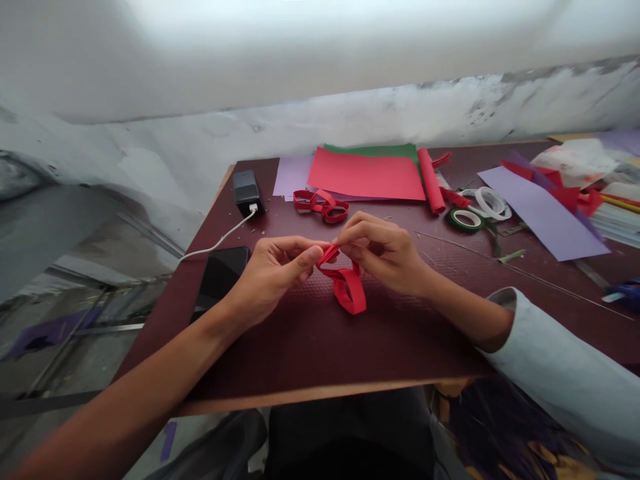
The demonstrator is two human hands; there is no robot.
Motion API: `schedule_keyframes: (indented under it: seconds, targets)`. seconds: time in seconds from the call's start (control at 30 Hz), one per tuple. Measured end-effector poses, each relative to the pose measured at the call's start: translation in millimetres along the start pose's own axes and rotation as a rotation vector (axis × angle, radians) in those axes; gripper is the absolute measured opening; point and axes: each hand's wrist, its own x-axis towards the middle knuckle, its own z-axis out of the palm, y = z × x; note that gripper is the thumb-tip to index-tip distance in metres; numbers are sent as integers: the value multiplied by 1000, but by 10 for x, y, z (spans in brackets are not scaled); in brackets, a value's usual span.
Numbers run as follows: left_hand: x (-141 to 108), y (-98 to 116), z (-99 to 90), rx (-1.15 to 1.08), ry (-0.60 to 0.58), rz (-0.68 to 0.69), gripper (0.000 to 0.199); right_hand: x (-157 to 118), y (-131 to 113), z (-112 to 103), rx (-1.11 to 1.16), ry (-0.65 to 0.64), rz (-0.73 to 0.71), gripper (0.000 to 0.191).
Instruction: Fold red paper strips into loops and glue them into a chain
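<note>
Between my hands is a red paper strip looped like a small chain (pixel 356 293), its lower loop hanging just over the table. My left hand (pixel 283 270) pinches its upper end between thumb and forefinger. From the other side, my right hand (pixel 383 250) grips the same end with bent fingers, the fingertips of both hands nearly meeting. Part of the strip is hidden behind the right fingers. Just beyond my hands lies another set of red paper loops (pixel 321 204), touched by neither hand.
Red paper sheets (pixel 367 175) and a red paper roll (pixel 431 180) lie at the back. Green tape (pixel 465 220), white tape rings (pixel 493 203) and purple paper (pixel 545 213) are to the right. A phone (pixel 221 277) and a cabled power bank (pixel 247 190) lie left.
</note>
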Motion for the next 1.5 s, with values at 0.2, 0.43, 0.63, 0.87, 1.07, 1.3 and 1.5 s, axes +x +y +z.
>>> schedule_keyframes:
  seconds: [0.2, 0.43, 0.63, 0.87, 1.07, 1.3, 1.5]
  targets:
    - [33, -21, -34, -283, -43, -184, 29, -6, -6, 22, -7, -18, -61, 10]
    - [20, 53, -42, -381, -28, -217, 52, -34, 33, 59, 386, -116, 326, 38]
    - [9, 13, -3, -357, -79, -171, 45, 18, 7, 22, 393, -6, 475, 37]
    - [-7, -65, 36, -361, -89, -154, 38, 13, -16, 40, 423, -28, 516, 50]
    - [2, -86, 43, -354, -57, -129, 32, 6, -24, 3, 173, 14, 385, 36]
    - [22, -93, 63, -344, 11, -230, 36, 11, 4, -35, -136, 4, 157, 23]
    - [18, -97, 103, -365, -14, -284, 30, 5, -17, -7, -214, -15, 157, 31]
